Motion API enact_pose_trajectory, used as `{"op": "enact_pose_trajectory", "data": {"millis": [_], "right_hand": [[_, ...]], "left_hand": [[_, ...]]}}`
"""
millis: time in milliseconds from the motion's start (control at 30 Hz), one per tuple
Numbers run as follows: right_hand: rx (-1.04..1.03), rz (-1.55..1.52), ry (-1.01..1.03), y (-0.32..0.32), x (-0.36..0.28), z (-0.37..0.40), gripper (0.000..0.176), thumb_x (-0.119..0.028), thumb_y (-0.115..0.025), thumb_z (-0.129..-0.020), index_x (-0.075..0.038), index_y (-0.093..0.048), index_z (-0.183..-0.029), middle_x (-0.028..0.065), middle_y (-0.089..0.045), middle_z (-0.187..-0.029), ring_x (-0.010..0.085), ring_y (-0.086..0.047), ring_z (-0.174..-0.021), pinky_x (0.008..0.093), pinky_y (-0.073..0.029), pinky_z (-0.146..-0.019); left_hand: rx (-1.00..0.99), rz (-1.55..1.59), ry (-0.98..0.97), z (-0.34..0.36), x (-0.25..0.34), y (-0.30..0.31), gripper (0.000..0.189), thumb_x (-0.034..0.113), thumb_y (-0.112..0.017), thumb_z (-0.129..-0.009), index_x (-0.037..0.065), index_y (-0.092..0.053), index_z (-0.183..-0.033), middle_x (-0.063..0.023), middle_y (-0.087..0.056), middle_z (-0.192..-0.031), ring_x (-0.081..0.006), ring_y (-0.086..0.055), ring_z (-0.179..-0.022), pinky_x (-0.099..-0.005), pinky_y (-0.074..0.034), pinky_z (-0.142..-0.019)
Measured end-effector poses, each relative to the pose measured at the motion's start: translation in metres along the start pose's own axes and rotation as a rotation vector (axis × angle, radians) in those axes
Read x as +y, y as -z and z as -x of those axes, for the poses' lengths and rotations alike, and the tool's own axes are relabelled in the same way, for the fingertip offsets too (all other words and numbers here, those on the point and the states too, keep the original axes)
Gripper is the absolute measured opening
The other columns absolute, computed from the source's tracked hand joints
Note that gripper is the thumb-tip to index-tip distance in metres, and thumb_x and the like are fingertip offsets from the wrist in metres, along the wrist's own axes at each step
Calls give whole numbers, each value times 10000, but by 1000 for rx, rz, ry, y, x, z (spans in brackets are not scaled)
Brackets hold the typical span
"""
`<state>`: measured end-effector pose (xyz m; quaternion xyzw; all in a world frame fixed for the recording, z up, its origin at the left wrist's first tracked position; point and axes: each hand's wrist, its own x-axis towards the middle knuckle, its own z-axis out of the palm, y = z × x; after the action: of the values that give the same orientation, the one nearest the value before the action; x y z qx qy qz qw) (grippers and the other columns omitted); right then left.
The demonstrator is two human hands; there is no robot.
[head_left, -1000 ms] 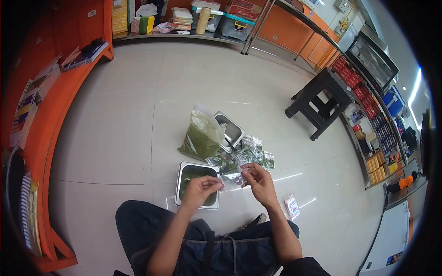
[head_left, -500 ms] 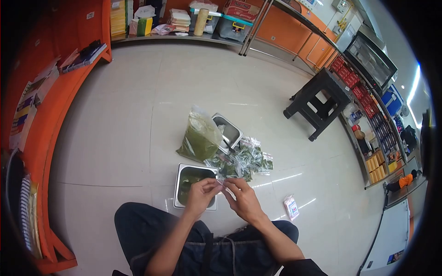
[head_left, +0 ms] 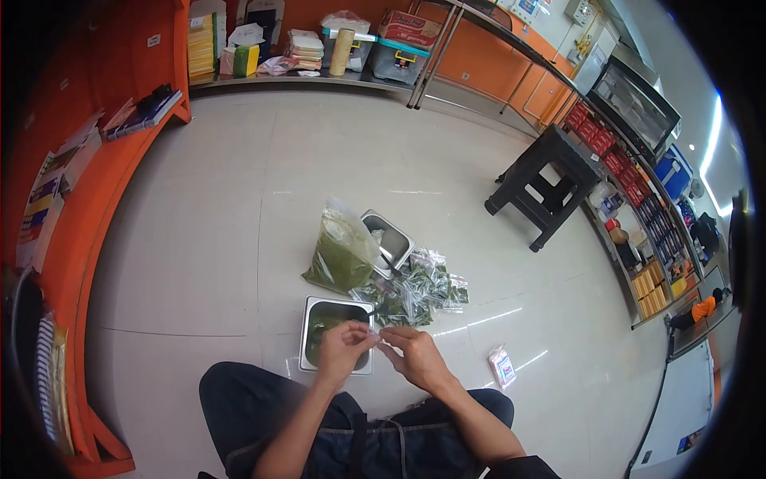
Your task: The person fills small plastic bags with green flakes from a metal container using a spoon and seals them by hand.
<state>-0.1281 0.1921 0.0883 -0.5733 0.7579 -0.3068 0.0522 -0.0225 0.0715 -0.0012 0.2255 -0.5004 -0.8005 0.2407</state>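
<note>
In the head view, the person sits on the pale tiled floor (head_left: 199, 239) with legs in dark trousers. The left hand (head_left: 345, 345) and the right hand (head_left: 415, 359) meet just above the near edge of a rectangular stainless-steel pan of green powder (head_left: 319, 323). Between the fingertips of both hands is a small clear plastic bag (head_left: 377, 338). Each grip is clenched on it in a pinch, the left at one edge and the right at the other. The little bag is so thin and small that its contents cannot be told.

Just beyond the pan lies a heap of small clear packets filled with green powder (head_left: 423, 287), touching the pan's far corner. Behind that, a large clear plastic bag of green powder (head_left: 341, 251) leans against a second, empty stainless-steel pan (head_left: 391, 235).

To the right of the person's knee, well apart from the heap, a small flat packet with a red and blue label (head_left: 502, 367) lies on the tiles; its print is too small to read. A black square stool (head_left: 542, 180) stands farther off. On the far shelf sits a cardboard box with red lettering (head_left: 408, 28), which is not legible.
</note>
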Motion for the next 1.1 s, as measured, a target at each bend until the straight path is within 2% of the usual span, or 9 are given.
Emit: {"op": "enact_pose_trajectory", "data": {"millis": [33, 100, 200, 433, 500, 733, 933, 1000, 1100], "right_hand": [[9, 2, 4, 1, 1, 0, 181, -61, -726, -832, 5, -717, -1000, 191, -711, -1004, 356, -696, -880, 391, -574, -772], [-101, -43, -145, 3, 2, 3, 143, -39, -718, -827, 7, -716, -963, 192, -713, -970, 355, -701, -852, 395, -573, -754], [-47, -64, -36, 0, 6, 2, 132, -75, -683, -854, 35, -688, -927, 199, -696, -911, 383, -668, -811, 441, -541, -729], [-22, -103, -24, -5, 2, 6, 143, -80, -673, -867, 40, -697, -941, 207, -702, -890, 383, -676, -810, 420, -547, -720], [-104, -170, -153, -2, 4, 6, 165, -96, -679, -883, 36, -711, -978, 202, -718, -905, 356, -700, -786, 389, -558, -715], [-186, -347, -318, 3, 12, 1, 212, -153, -699, -907, 7, -737, -1040, 177, -741, -904, 229, -715, -712, 346, -563, -695], [-227, -414, -277, 6, 20, -3, 212, -168, -697, -915, 5, -744, -1029, 151, -749, -893, 169, -692, -748, 319, -562, -700], [-306, -452, -332, 7, 19, -4, 184, -136, -694, -905, -4, -755, -1017, 107, -757, -949, 153, -688, -820, 312, -552, -776], [-325, -515, -387, 5, 20, -3, 180, -126, -703, -902, 5, -753, -1015, 99, -753, -950, 142, -686, -842, 299, -551, -792]], "left_hand": [[-11, 11, 6, -1, 1, -1, 223, 51, -787, -833, -18, -669, -1008, -47, -717, -871, -76, -651, -812, -208, -495, -749], [-30, 60, 0, -2, -1, -2, 222, 50, -786, -835, -16, -668, -1011, -47, -713, -885, -78, -650, -821, -211, -497, -753], [-56, 108, -5, -5, 0, -1, 219, 45, -782, -838, -10, -667, -1016, -49, -705, -908, -84, -649, -837, -217, -504, -766], [-35, 89, -15, -3, -3, 2, 208, 45, -784, -839, -6, -665, -1002, -50, -698, -909, -92, -645, -838, -218, -507, -775], [-46, 96, -13, -4, -3, 1, 208, 45, -783, -840, -6, -663, -1002, -49, -698, -907, -90, -643, -836, -217, -504, -771], [-50, 99, -15, -4, -2, 3, 191, 31, -761, -857, -6, -655, -1011, -57, -699, -919, -93, -647, -847, -229, -509, -779], [-73, 129, -15, -5, 0, 2, 182, 29, -751, -863, -4, -655, -1014, -60, -703, -929, -98, -653, -858, -230, -505, -795], [-71, 120, -14, -5, -1, 3, 178, 30, -749, -866, -4, -654, -1013, -60, -703, -929, -101, -654, -863, -231, -505, -798], [-67, 109, -7, -5, -1, 4, 175, 33, -745, -871, -4, -653, -1015, -62, -704, -932, -105, -658, -872, -232, -505, -803]]}}
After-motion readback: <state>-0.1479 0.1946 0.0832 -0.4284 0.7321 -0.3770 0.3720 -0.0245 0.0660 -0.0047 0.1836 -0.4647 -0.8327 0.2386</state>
